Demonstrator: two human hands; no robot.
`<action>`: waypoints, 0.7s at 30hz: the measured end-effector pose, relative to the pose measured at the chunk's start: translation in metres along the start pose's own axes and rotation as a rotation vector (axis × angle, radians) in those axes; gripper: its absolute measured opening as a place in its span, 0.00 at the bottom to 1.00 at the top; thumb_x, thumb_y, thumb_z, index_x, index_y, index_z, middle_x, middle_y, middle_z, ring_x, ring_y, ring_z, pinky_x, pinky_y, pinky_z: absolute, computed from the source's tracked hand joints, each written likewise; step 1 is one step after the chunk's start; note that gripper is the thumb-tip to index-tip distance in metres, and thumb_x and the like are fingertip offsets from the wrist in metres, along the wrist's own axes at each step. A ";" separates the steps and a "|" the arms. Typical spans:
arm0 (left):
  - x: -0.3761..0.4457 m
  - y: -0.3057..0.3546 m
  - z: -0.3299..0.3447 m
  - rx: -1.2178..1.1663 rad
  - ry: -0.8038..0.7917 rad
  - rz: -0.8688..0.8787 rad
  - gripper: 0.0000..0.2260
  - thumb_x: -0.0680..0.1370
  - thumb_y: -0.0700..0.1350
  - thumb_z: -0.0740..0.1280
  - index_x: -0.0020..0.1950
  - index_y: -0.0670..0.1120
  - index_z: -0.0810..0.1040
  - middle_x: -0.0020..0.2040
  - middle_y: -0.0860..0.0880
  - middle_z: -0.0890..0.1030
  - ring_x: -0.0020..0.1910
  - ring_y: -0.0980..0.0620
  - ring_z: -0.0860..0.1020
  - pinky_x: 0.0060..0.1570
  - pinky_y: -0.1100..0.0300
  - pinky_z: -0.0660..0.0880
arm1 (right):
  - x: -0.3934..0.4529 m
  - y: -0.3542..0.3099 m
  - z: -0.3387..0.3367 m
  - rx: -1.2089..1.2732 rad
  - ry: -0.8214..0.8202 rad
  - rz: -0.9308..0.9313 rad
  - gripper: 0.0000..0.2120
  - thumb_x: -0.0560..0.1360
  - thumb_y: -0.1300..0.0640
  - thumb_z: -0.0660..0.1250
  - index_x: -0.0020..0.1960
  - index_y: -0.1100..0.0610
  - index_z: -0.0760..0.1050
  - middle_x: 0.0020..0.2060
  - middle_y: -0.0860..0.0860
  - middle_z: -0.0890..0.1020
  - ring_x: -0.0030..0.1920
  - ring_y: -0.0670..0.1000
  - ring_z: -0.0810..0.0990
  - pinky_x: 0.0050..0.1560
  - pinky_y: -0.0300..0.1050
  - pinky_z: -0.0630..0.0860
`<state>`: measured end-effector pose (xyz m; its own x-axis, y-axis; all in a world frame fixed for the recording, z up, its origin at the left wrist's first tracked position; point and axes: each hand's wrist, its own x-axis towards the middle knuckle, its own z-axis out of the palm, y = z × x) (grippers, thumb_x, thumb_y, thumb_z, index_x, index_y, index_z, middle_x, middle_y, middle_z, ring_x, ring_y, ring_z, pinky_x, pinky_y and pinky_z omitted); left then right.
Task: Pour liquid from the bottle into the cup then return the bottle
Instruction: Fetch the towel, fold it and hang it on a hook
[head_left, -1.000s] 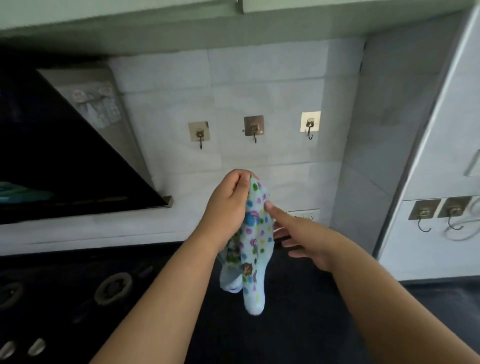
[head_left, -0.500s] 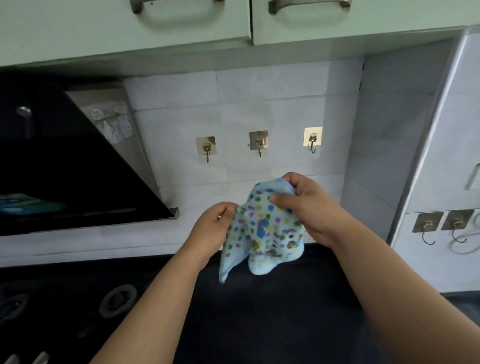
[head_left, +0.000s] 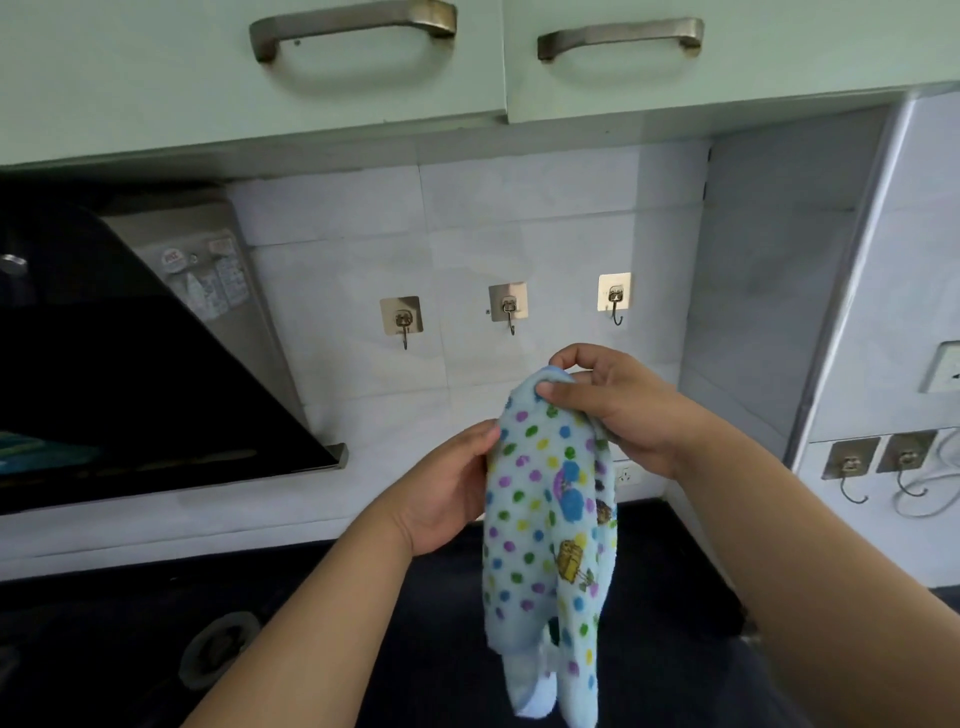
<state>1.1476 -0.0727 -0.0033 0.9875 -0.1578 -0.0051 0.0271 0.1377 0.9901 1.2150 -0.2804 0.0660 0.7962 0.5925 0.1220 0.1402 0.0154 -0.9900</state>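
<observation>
Both hands are on the dotty towel (head_left: 545, 519), right hand (head_left: 618, 410) pinching its top, left hand (head_left: 447, 499) touching at 9 o'clock, so a loose pinch probably drops it.

Above the hands, two pale green cabinet doors (head_left: 363, 78) carry curved metal handles (head_left: 353, 28). Behind the hands a white tiled wall (head_left: 519, 218) holds three adhesive hooks (head_left: 508, 306) in a row. A black slanted range hood (head_left: 130, 389) sits to their left, a dark counter (head_left: 665, 597) lies below, and two more hooks (head_left: 878, 457) hang to the right.
</observation>
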 end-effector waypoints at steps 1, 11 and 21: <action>0.002 0.003 -0.001 -0.029 0.004 -0.021 0.22 0.81 0.58 0.65 0.70 0.48 0.80 0.68 0.45 0.83 0.67 0.46 0.81 0.68 0.47 0.77 | 0.001 0.000 -0.002 -0.002 0.007 0.004 0.09 0.78 0.56 0.74 0.55 0.57 0.77 0.51 0.61 0.87 0.53 0.61 0.86 0.57 0.56 0.82; 0.020 0.048 -0.026 0.507 0.093 0.148 0.09 0.82 0.52 0.70 0.43 0.52 0.79 0.41 0.55 0.83 0.42 0.57 0.81 0.43 0.59 0.76 | 0.011 0.005 0.008 -0.259 0.127 0.026 0.10 0.78 0.52 0.74 0.54 0.57 0.80 0.48 0.59 0.87 0.51 0.59 0.87 0.59 0.60 0.82; 0.045 0.051 -0.027 0.555 0.302 0.365 0.12 0.76 0.53 0.78 0.49 0.52 0.76 0.42 0.53 0.73 0.40 0.56 0.70 0.44 0.60 0.71 | 0.022 0.004 0.020 0.096 -0.083 -0.021 0.12 0.81 0.52 0.68 0.53 0.62 0.80 0.48 0.57 0.85 0.50 0.54 0.83 0.59 0.50 0.78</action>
<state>1.1979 -0.0466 0.0435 0.9206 0.0907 0.3799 -0.3160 -0.3985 0.8610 1.2216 -0.2514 0.0638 0.7419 0.6556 0.1407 0.0962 0.1036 -0.9900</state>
